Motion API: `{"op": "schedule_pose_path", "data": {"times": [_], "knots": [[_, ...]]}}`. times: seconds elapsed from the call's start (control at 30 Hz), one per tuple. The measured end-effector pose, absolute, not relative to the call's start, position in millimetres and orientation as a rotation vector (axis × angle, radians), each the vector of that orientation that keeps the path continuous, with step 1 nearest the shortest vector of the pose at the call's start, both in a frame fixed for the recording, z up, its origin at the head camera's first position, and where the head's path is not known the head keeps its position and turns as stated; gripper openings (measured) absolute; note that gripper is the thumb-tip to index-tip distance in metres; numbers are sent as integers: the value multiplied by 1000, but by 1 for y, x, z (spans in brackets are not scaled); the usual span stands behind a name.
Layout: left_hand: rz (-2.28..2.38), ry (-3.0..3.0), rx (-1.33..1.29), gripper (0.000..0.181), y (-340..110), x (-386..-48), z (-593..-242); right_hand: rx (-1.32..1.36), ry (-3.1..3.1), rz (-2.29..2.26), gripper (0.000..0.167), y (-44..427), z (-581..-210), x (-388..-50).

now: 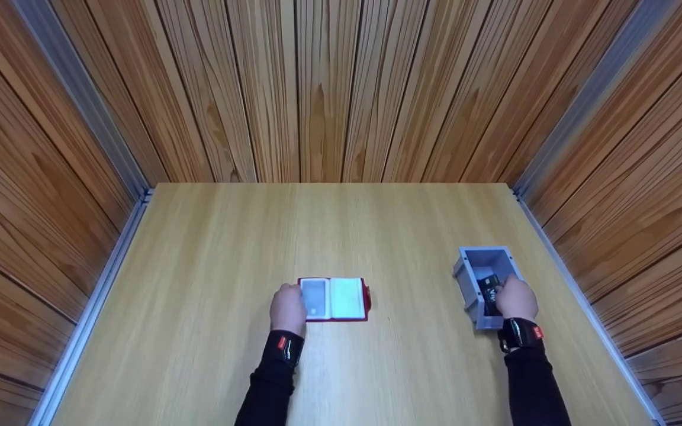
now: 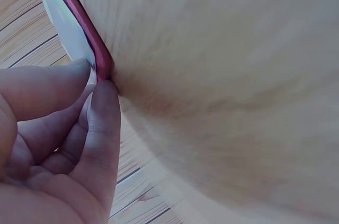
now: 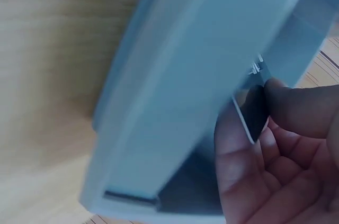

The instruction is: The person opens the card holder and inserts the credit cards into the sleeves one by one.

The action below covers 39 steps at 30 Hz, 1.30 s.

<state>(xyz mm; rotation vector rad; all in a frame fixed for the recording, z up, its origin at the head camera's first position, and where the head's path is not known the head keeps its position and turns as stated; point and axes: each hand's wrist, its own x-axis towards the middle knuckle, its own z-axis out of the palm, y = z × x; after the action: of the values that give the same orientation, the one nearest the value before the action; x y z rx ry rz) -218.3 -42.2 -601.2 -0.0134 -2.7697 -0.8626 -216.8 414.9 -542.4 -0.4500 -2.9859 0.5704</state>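
Observation:
An open red holder (image 1: 367,300) with clear pockets lies on the table near the middle, a pale sheet showing on its right side. My left hand (image 1: 288,309) pinches its left edge; in the left wrist view the thumb and forefinger of the left hand (image 2: 63,128) meet at the red corner (image 2: 104,65). At the right, my right hand (image 1: 517,299) reaches into a grey-blue bin (image 1: 470,284) and pinches a dark card (image 1: 489,290) with white marks. The right wrist view shows the right hand (image 3: 280,150) with thumb and forefinger on the card (image 3: 255,110).
The wooden table (image 1: 228,236) is enclosed by plank walls (image 1: 329,89) at the back and both sides. Metal rails (image 1: 589,319) run along the table's side edges. The bin wall (image 3: 175,86) stands close beside my right hand.

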Motion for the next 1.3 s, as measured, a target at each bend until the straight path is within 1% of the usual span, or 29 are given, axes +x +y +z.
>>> {"op": "schedule_pose_path", "data": {"times": [0.3,0.7,0.93,1.07,1.3], "knots": [[-858,-2785,-5,13,-42,-218,-600,-517,-2899,624,18,413,-522,-216],[-846,-2778,-10,12,-42,-218,-599,-435,-2708,581,16,404,-501,-220],[-871,-2788,-3,14,-42,-218,-599,-433,-2689,615,21,391,-486,-220],[-868,-2790,-2,14,-42,-219,-599,-421,-2668,665,24,382,-482,-222],[-856,-2813,10,14,-42,-219,-599,-338,-2634,698,21,361,-487,-228]]}}
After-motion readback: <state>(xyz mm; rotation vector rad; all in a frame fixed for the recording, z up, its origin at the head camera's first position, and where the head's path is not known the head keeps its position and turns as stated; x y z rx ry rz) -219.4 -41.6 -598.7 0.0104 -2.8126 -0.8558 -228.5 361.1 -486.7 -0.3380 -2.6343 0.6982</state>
